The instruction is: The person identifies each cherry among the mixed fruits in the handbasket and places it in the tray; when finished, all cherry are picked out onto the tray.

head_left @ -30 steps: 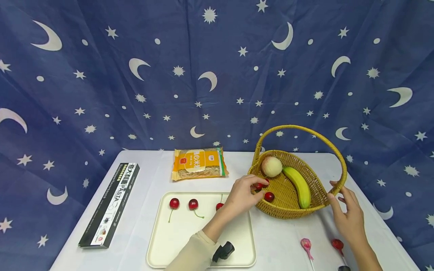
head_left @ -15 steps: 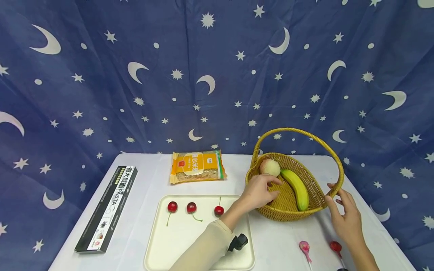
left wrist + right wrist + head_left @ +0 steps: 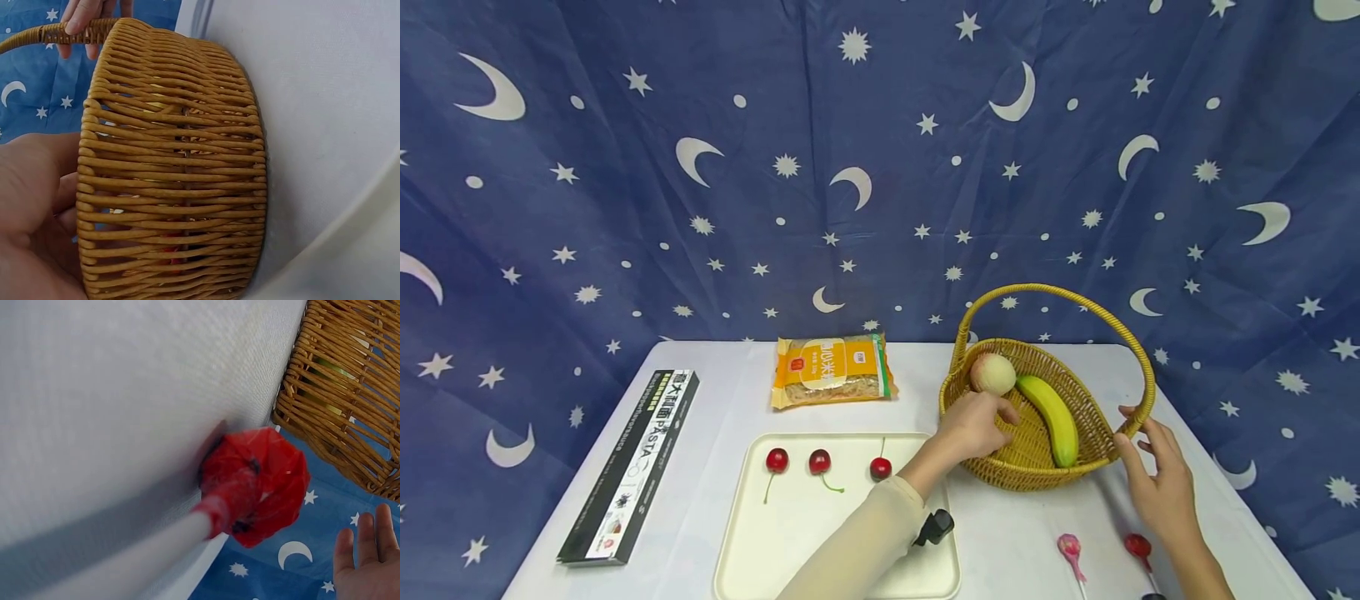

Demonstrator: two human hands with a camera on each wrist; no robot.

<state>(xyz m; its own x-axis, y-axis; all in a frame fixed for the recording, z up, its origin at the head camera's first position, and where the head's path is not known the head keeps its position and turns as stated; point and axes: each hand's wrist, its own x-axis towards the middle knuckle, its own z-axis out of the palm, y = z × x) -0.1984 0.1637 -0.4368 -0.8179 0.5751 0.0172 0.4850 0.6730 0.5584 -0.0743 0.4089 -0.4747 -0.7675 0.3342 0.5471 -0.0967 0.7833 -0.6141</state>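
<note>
The left hand (image 3: 976, 425) reaches over the near left rim of a woven basket (image 3: 1022, 477). Its fingertips dip inside, and whether they hold anything is hidden. Through the weave in the left wrist view, patches of red (image 3: 178, 255) show inside the basket near this hand. A peach (image 3: 992, 373) and a banana (image 3: 1054, 421) lie in the basket. At the opposite end, the right hand (image 3: 1163, 487) holds the foot of the arched handle (image 3: 1060, 289), with thumb and fingers (image 3: 84, 19) on either side of it in the left wrist view.
Several red cherries (image 3: 777, 460) with stems lie on a cream tray (image 3: 733, 533). Behind it is an orange noodle packet (image 3: 831, 371). A black pasta box (image 3: 628, 467) lies at the left. Pink (image 3: 1070, 547) and red (image 3: 1138, 547) lollipops lie near the right forearm.
The left hand has reached farther into the basket, covering the red cherries that showed there a second ago. A third cherry on the tray has come into full view. The right hand stays on the handle.
</note>
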